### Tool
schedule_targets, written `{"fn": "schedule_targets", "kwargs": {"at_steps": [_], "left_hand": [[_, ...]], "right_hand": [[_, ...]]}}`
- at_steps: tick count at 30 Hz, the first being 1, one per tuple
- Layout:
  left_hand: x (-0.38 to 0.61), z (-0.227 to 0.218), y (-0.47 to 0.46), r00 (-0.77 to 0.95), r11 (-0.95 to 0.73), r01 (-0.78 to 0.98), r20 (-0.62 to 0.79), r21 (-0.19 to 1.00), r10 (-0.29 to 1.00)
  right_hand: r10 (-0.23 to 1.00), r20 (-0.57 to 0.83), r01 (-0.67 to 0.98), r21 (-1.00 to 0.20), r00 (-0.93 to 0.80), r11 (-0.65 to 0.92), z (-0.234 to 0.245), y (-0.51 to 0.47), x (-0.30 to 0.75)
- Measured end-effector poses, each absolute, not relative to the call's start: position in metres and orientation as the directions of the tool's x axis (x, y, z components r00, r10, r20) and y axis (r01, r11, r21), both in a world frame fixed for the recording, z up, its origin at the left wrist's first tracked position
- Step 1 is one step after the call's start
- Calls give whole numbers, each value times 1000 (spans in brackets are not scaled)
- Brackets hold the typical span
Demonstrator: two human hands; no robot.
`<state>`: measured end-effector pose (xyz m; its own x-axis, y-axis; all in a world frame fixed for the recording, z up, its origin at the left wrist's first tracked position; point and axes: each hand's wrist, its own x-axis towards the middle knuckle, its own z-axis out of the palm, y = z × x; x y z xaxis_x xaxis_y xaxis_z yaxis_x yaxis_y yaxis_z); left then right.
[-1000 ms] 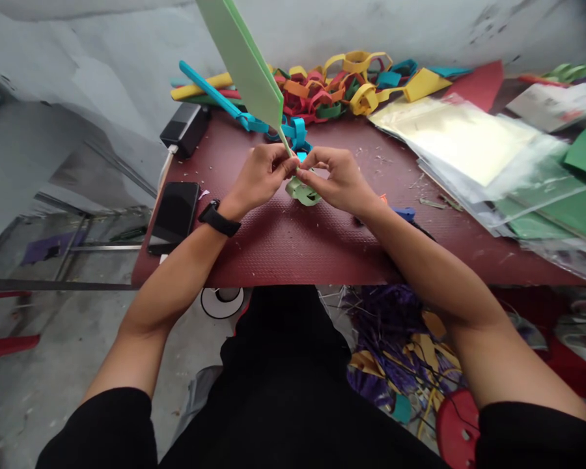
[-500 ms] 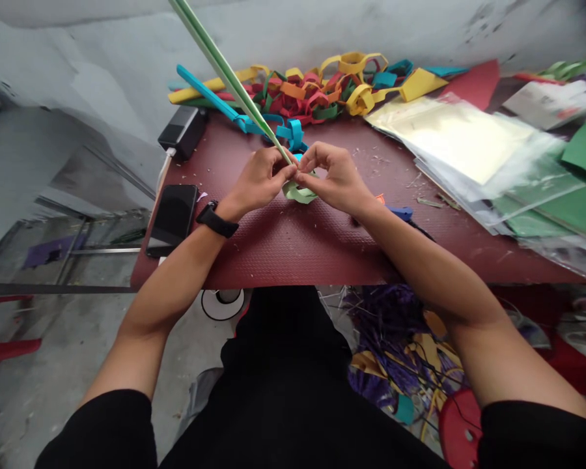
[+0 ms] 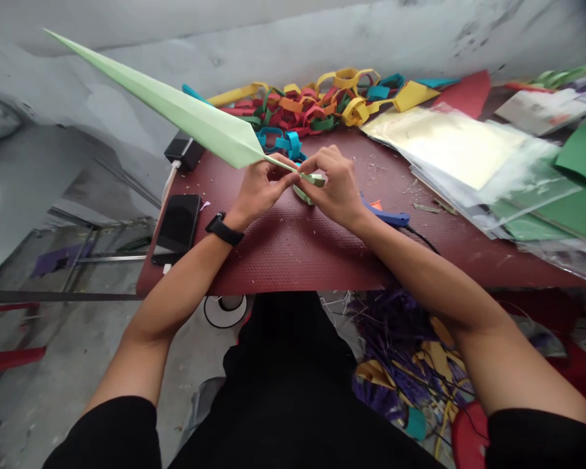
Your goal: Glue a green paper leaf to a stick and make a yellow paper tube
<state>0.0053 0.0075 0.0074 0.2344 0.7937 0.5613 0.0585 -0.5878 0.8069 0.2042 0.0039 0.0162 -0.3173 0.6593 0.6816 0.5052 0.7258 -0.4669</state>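
Both my hands meet over the dark red table (image 3: pixel 293 254). My left hand (image 3: pixel 260 187) pinches a long light green paper strip (image 3: pixel 176 111) near its lower end, and the strip rises up and to the left past my head. My right hand (image 3: pixel 336 182) is closed on the strip's curled end, a small green loop (image 3: pixel 306 189) just above the tabletop. The loop joins a chain of blue paper links (image 3: pixel 286 142) that runs back to a heap of coloured paper chain (image 3: pixel 322 101) by the wall.
A black phone (image 3: pixel 176 225) and a black charger block (image 3: pixel 184 151) lie at the table's left edge. A blue-handled tool (image 3: pixel 388 218) with a cord lies right of my hands. Plastic-wrapped paper sheets (image 3: pixel 473 156) fill the right side. Paper scraps litter the floor below.
The green strip's free end has swung from pointing up and away to leaning far left. My hands have stayed pinched together at its lower end, and the view has shifted slightly.
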Motion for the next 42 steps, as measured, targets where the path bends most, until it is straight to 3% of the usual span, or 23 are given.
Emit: {"fn": "schedule_targets", "kwargs": {"at_steps": [7, 27, 34, 42], "left_hand": [[0, 10, 11, 265, -606, -3, 585, 795, 766], [-3, 13, 5, 368, -666, 170, 580, 726, 726], [-8, 3, 15, 360, -659, 189, 573, 728, 736], [-5, -7, 16, 450, -690, 62, 597, 721, 664]], "right_hand": [[635, 717, 420, -501, -288, 757, 17, 4, 202], [689, 674, 201, -660, -267, 724, 11, 12, 207], [795, 509, 35, -835, -329, 549, 12, 17, 207], [783, 512, -115, -854, -354, 507, 11, 16, 203]]}}
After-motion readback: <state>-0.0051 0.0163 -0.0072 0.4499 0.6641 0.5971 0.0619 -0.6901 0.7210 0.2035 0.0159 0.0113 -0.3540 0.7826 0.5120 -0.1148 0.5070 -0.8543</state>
